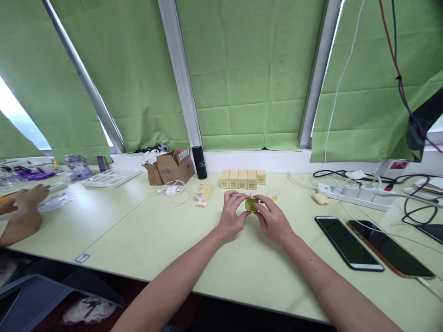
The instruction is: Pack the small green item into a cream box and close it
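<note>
Both hands hold a small yellow-green square piece [252, 204] over the middle of the table; its exact kind I cannot make out. My left hand [232, 216] pinches its left side between thumb and fingers. On the other side my right hand [273, 218] grips it, with a finger lying across its front. Just beyond the hands stands a row of several small tan boxes [238, 180] with green labels. A clear little container [273, 194] with something yellow in it sits right of them. Left of the row lies an opened tan carton [203, 195].
Two phones [349, 243] lie at the right, near a white power strip [356, 195] with cables and a cream-coloured case [320, 198]. A cardboard box [175, 167], black bottle [199, 162] and white charger [173, 190] stand back left. Another person's hands [29, 200] are far left.
</note>
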A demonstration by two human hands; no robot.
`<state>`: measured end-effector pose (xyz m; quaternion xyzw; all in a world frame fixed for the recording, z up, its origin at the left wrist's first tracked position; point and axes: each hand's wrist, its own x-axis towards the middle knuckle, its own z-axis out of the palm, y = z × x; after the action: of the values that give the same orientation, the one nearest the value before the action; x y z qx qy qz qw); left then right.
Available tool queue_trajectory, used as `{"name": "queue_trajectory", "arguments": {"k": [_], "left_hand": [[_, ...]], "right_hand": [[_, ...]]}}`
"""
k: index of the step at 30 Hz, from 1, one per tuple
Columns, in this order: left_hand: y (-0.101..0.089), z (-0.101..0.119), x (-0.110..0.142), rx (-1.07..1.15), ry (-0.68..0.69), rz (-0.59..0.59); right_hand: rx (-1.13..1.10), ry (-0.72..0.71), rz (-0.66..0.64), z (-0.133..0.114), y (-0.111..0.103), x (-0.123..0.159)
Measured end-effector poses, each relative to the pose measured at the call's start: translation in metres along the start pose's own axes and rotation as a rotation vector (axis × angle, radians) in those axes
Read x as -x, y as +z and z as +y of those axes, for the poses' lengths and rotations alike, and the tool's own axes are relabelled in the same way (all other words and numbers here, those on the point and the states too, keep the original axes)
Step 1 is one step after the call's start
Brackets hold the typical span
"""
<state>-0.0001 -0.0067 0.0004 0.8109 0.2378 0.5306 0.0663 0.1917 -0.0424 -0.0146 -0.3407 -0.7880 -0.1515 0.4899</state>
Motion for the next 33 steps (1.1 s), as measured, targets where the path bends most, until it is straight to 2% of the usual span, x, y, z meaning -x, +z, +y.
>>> {"name": "queue_trajectory", "arguments": {"k": [33], "left_hand": [[0.0001,0.0020,0.0014,-0.048,0.013,-0.016]], "right_hand": [[-0.039,0.026,-0.054,-0.0018,0.0006,-0.0024]]}}
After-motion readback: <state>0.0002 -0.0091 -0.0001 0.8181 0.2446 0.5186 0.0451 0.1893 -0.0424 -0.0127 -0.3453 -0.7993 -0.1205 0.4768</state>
